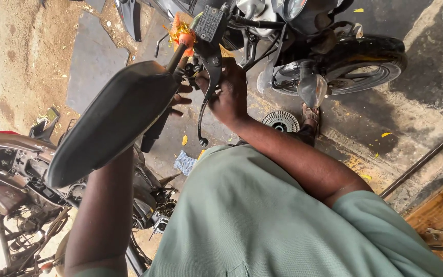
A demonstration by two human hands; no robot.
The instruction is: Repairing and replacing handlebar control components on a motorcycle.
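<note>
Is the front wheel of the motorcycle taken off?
No, the front wheel sits in place under the motorcycle, its tyre on the ground.

The person wears a loose sage-green short-sleeved shirt (262, 220), its sleeve hems ending above both bare forearms.

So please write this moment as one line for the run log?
right hand: grips handlebar by brake lever | left hand: mostly hidden behind mirror, fingers at handlebar | front wheel: on ground
</note>
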